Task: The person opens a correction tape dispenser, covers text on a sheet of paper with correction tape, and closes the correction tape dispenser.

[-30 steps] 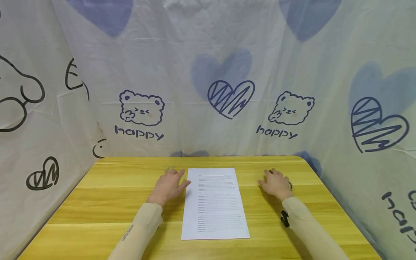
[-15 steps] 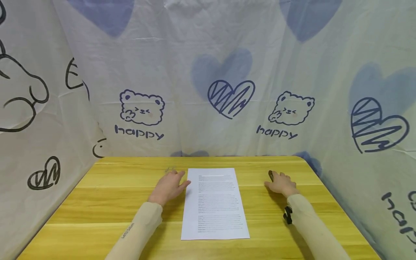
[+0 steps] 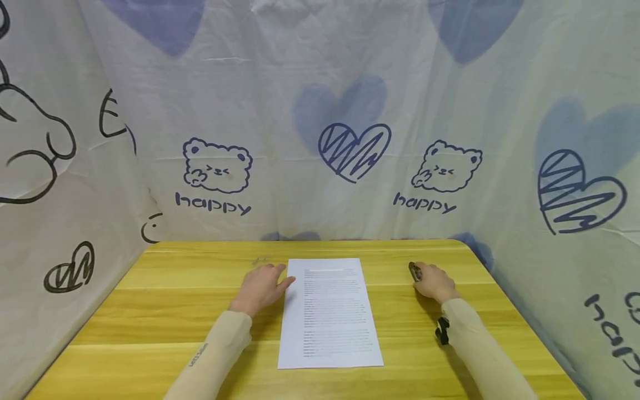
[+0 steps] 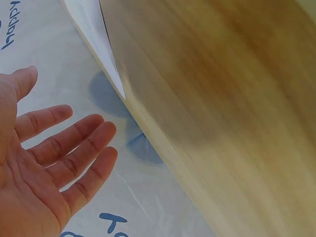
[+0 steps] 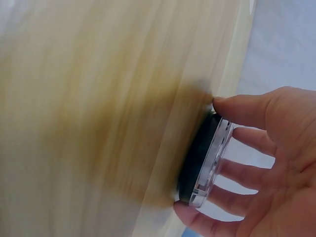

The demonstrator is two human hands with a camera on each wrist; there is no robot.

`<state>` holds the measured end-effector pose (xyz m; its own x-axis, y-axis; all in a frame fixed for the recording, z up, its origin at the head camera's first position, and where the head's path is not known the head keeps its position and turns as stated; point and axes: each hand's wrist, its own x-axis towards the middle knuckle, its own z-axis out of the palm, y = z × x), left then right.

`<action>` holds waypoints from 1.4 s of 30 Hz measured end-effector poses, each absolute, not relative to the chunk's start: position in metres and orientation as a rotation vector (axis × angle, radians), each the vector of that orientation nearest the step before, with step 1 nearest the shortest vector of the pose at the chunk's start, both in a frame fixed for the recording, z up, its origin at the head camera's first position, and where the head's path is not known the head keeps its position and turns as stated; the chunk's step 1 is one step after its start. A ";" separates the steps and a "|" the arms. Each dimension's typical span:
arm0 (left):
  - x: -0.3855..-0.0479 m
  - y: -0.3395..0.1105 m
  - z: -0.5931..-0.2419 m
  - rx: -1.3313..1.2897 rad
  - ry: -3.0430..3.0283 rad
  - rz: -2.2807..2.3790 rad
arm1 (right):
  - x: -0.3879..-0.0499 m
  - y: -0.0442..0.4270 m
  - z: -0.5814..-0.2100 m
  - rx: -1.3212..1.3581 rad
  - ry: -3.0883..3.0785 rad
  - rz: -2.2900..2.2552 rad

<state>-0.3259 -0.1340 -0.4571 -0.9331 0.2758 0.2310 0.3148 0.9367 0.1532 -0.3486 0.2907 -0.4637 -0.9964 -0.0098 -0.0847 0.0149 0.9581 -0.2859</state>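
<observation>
In the head view, my left hand [image 3: 257, 289] is at the left edge of a printed sheet of paper [image 3: 332, 314], its thumb near or over that edge. The left wrist view has this hand [image 4: 59, 163] with fingers spread and loosely bent, holding nothing. Further right, my right hand [image 3: 436, 283] grips a small dark object with a clear side [image 3: 415, 271]. The right wrist view has the object [image 5: 201, 160] edge-on, a dark layer against a clear plastic one, held between thumb and fingers; its exact kind cannot be told.
The paper lies on a yellow wooden table [image 3: 165, 311]. Faint greyish marks or small things [image 3: 261, 260] lie just beyond the left fingertips, too dim to identify. A printed cloth [image 3: 280, 111] hangs behind the table and at both sides. A black band [image 3: 442, 331] circles the right wrist.
My right hand has shifted to the right and turned, and now holds the dark object with its side facing more into view. The left hand and the paper stay nearly still.
</observation>
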 end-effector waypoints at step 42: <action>-0.324 -0.108 -0.446 -0.449 -2.737 -0.788 | -0.347 0.202 -0.458 -0.438 3.077 -0.760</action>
<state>-0.3236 -0.1079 -0.4456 -0.9190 0.2212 0.3264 0.3609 0.8054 0.4703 -0.3469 0.2020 -0.4579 -0.9608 -0.2494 0.1208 -0.2770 0.8499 -0.4482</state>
